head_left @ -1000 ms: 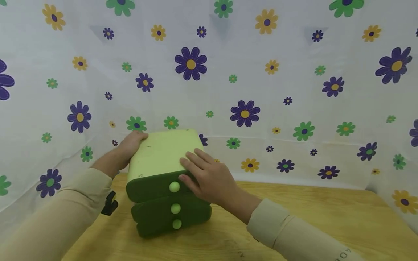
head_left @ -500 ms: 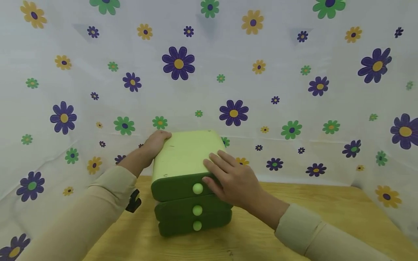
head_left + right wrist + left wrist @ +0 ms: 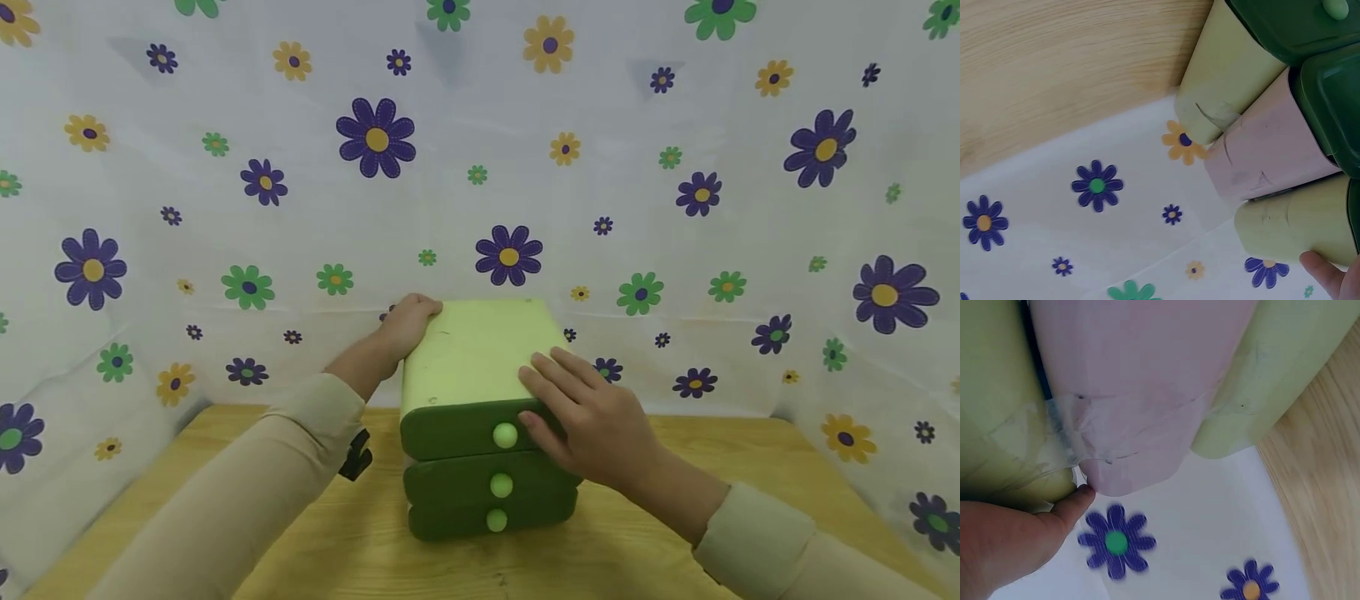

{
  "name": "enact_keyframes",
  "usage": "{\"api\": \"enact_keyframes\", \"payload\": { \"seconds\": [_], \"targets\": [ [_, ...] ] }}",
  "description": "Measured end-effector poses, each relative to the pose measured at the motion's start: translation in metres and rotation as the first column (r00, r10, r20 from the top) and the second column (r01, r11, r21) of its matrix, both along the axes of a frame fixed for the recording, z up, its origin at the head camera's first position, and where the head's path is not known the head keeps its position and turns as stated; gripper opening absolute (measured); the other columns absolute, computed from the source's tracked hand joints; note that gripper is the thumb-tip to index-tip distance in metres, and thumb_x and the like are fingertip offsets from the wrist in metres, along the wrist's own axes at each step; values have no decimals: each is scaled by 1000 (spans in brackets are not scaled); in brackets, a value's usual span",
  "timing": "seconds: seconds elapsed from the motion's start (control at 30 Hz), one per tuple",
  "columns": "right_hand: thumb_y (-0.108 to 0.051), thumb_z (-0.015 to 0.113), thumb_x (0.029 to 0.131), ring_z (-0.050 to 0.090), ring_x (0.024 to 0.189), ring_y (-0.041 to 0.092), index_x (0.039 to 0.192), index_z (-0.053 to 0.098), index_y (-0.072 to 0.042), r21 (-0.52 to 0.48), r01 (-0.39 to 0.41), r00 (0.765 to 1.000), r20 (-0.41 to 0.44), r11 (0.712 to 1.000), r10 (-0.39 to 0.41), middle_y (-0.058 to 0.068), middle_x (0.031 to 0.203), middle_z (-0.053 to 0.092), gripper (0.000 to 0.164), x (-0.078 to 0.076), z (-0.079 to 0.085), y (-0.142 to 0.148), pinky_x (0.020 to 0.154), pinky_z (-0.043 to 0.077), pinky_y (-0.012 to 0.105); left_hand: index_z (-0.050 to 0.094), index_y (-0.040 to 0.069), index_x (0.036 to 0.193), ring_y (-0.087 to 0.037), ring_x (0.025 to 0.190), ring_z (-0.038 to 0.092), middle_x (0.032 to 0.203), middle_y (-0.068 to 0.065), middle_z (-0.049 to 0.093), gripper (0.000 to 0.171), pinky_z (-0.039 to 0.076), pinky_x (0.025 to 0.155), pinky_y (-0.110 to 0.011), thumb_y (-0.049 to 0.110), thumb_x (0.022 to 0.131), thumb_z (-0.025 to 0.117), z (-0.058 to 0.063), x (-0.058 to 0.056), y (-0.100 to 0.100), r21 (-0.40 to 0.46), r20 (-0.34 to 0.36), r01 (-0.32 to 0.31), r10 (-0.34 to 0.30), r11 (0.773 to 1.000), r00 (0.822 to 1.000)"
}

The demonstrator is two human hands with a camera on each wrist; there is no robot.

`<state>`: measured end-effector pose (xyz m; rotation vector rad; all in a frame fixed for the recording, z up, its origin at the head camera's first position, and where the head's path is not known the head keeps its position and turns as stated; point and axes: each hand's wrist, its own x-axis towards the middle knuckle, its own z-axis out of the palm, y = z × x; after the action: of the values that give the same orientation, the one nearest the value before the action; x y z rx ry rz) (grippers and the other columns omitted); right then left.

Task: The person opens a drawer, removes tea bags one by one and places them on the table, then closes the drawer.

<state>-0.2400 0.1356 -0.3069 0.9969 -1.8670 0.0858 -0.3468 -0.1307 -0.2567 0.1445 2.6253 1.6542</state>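
Observation:
A small three-drawer cabinet [image 3: 480, 358] stands on the wooden table, with a pale yellow-green top, dark green fronts and round light green knobs. My left hand [image 3: 408, 327] grips its back left edge. In the left wrist view a finger of that hand [image 3: 1072, 509] touches the side near the seam between the top and middle tiers. My right hand [image 3: 600, 417] rests on the front right edge, fingers fairly straight on the top and thumb against the top drawer front. The right wrist view shows the pink middle tier [image 3: 1272, 140] and one fingertip on the top tier.
A flower-printed white cloth [image 3: 465, 200] hangs behind the table and at its sides. The wooden table [image 3: 720, 467] extends to both sides of the cabinet. A black clip-like object [image 3: 356, 457] shows below my left wrist.
The cabinet has moved right along the table with both hands on it, and its front has turned slightly. The head view has panned right.

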Motion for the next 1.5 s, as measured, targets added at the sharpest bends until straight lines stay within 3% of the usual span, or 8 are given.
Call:
{"api": "enact_keyframes", "payload": {
  "seconds": [0.5,0.77,0.93,1.07,1.2,1.3,1.4,1.5],
  "targets": [
    [-72,48,91,56,126,39,134,58,-2,93,32,995,95,995,-41,18,137,59,83,11,-2,67,89,58,48,47,4,129,-21,90,52,115,-12,51,39,45,82,-30,33,105,38,-4,-12,71,19,-19,54,-53,998,998],
    [-65,81,69,50,130,40,138,53,-3,119,58,988,138,991,-75,19,142,54,98,8,-4,69,99,53,50,47,3,129,-16,78,53,109,-11,52,39,46,74,-26,33,105,38,-2,-15,73,7,3,72,-72,997,997],
    [-63,88,62,51,129,40,137,55,-3,85,63,990,123,994,-73,18,140,55,101,6,-5,63,97,54,49,47,2,130,-13,66,53,97,-8,53,41,48,64,-24,33,106,37,1,-17,67,-17,20,82,-82,996,996],
    [-62,88,62,52,129,39,137,55,-4,67,70,988,129,995,-79,17,140,56,101,2,-6,53,84,60,44,50,2,122,-10,55,53,79,-2,54,39,48,56,-22,35,105,40,-1,-18,58,38,51,22,-24,999,998],
    [-62,89,60,54,126,40,135,56,-4,47,77,992,100,996,-81,17,138,57,101,-7,-6,41,62,61,39,35,3,143,-15,77,62,107,-9,60,57,56,75,-27,40,102,49,-4,-10,46,151,113,-30,13,988,994],
    [-63,90,57,55,124,39,134,56,-4,40,87,993,78,995,-90,17,137,58,102,-15,-5,38,57,60,36,18,4,153,-23,106,60,136,-17,47,74,52,97,-38,41,100,53,-4,2,42,185,156,7,-37,983,987],
    [-64,89,57,55,124,39,134,57,-5,40,106,991,72,994,-109,16,136,59,103,-22,-6,36,55,59,34,17,4,152,-28,119,54,141,-18,42,73,47,104,-42,39,100,54,-1,16,41,162,188,52,-82,985,979],
    [-65,89,55,56,124,38,133,57,-5,31,120,990,66,992,-122,16,136,59,103,-27,-6,34,57,60,36,24,4,147,-29,117,53,137,-17,43,66,48,100,-41,38,99,55,4,25,43,111,207,44,-66,993,976]
  ]
}}
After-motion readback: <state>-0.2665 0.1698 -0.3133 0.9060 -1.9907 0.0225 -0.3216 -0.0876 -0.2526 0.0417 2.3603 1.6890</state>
